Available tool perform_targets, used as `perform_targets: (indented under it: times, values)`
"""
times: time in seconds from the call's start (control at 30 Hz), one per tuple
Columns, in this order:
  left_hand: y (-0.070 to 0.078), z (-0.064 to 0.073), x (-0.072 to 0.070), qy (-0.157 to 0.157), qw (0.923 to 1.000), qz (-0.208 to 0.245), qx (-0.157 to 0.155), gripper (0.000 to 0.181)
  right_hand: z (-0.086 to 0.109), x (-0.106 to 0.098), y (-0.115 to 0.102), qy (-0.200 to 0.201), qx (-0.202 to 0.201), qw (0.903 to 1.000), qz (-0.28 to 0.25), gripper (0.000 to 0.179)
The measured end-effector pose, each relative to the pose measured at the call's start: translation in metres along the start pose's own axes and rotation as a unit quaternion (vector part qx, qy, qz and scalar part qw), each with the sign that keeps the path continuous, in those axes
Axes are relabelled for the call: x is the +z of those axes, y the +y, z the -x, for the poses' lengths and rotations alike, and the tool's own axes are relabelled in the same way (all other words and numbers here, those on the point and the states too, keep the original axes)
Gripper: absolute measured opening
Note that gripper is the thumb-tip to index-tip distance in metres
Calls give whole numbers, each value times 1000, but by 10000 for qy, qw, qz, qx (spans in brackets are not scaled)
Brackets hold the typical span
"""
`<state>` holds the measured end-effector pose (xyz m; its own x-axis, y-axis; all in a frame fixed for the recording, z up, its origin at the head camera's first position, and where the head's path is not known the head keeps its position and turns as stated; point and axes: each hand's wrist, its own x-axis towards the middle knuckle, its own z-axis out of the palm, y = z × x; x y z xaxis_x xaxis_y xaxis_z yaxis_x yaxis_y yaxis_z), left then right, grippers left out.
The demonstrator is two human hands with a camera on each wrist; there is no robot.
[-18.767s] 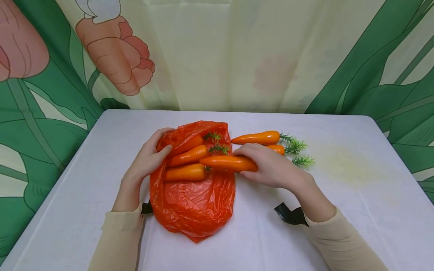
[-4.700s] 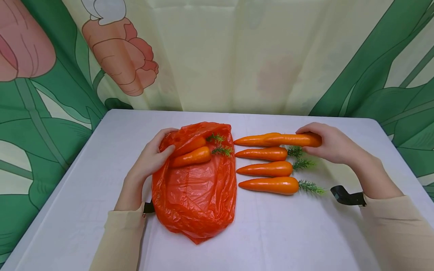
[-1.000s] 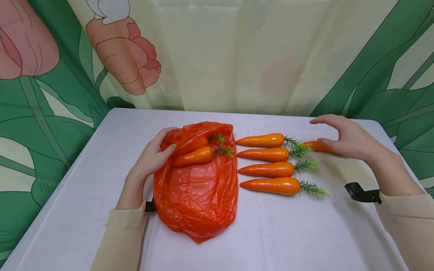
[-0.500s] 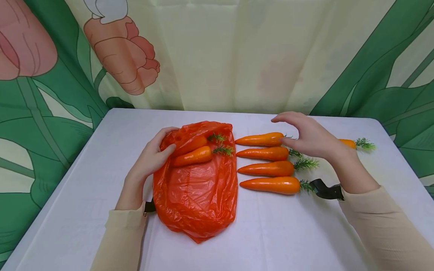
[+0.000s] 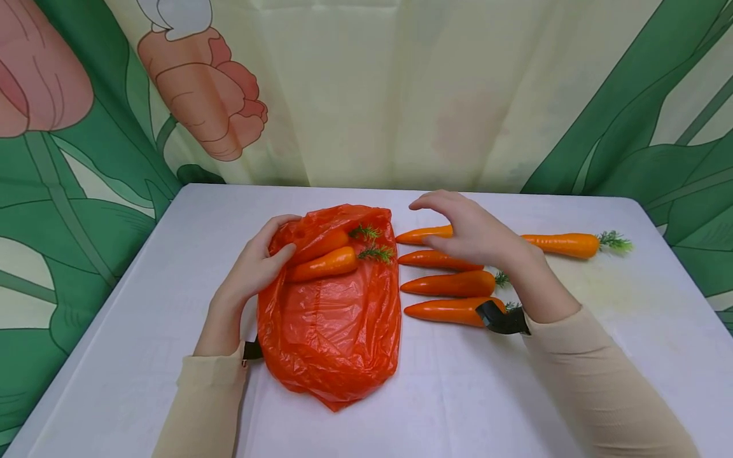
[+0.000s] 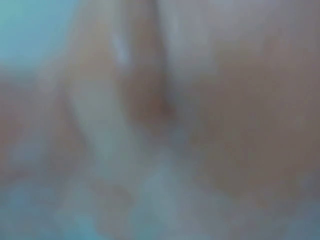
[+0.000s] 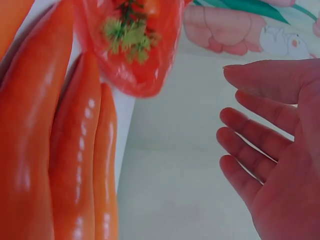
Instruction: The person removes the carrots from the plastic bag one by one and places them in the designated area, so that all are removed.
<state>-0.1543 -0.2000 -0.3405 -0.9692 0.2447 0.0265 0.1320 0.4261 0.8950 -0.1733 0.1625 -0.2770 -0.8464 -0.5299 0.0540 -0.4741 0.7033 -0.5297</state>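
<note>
My left hand (image 5: pixel 254 262) grips the upper left edge of a red plastic bag (image 5: pixel 332 356), thumb over the rim. Inside the bag lie two carrots (image 5: pixel 326 264) with green tops pointing right. Over the row of carrots to the right of the bag hovers my right hand (image 5: pixel 475 232), fingers spread and nothing between them; it partly hides the upper carrots (image 5: pixel 438 259) and their tops. In the right wrist view that same hand (image 7: pixel 272 145) has fingers and thumb apart, with the bag (image 7: pixel 145 82) beyond. The left wrist view is too blurred to read.
Several carrots (image 5: pixel 449 284) lie side by side on the white tablecloth (image 5: pixel 435 394), tips toward the bag. Another carrot (image 5: pixel 567 245) lies farther right, its top toward the table's right edge. A patterned curtain (image 5: pixel 366 95) hangs behind the table.
Since the oldest frame, carrots have passed from the bag to the row. The right hand released a carrot at the far right, then moved left toward the bag. The left hand stayed put.
</note>
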Motion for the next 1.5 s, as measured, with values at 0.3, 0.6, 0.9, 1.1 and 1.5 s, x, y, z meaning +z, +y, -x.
perform_targets:
  times: [0.3, 0.6, 0.9, 1.1, 1.5]
  values:
    - [-2, 0, 0, 15, 10000, -13, 43, 46, -18, 14, -18, -151, -282, 9995, -58, 50]
    - [-3, -2, 0, 31, 10000, 7, 82, 46, -28, 27, -29, -149, -453, 9986, -236, 49]
    - [-5, -1, -1, 42, 10000, -17, 57, 45, -37, 44, -33, -177, -596, 9975, -344, 48]
    - [-5, -2, 0, 32, 9999, 17, 136, 45, -40, 54, -34, -253, -533, 9977, -329, 48]
    - [-5, -1, 0, 34, 9999, -24, 144, 45, -44, 76, -38, -271, -518, 9976, -375, 47]
